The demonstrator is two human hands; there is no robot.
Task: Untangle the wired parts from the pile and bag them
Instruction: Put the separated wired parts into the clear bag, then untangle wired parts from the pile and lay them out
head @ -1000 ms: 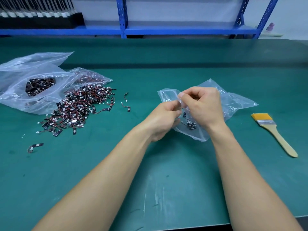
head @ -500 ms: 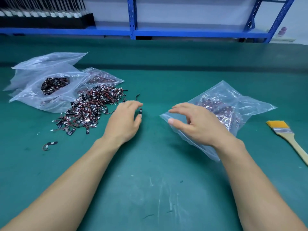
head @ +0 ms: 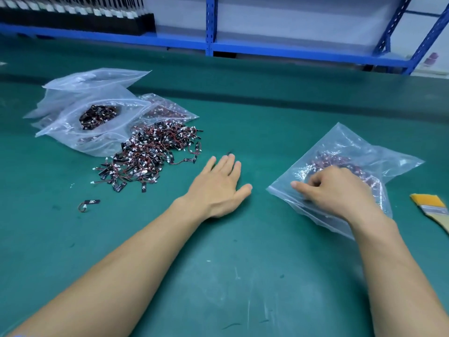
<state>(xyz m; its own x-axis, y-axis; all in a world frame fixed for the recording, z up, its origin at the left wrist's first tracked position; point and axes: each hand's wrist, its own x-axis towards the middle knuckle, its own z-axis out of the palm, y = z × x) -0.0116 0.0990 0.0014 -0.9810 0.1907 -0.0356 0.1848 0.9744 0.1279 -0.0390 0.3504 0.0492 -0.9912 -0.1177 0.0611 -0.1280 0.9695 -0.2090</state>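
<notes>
Head view: the left hand (head: 218, 188) lies flat on the green counter (head: 243, 276) at centre frame, fingers straight and slightly spread, holding nothing. Just left of its fingertips is the pile of wired parts (head: 150, 156). At right, the right hand (head: 337, 190) grips a clear bag (head: 352, 147) of parts with curled fingers. More bags (head: 80, 122) lie upper left, and a brush (head: 432, 207) is at the right edge.

Pile (head: 150, 156) L of bag (head: 340, 147), brush (head: 430, 205) at far R, more bags (head: 97, 93) behind pile.
</notes>
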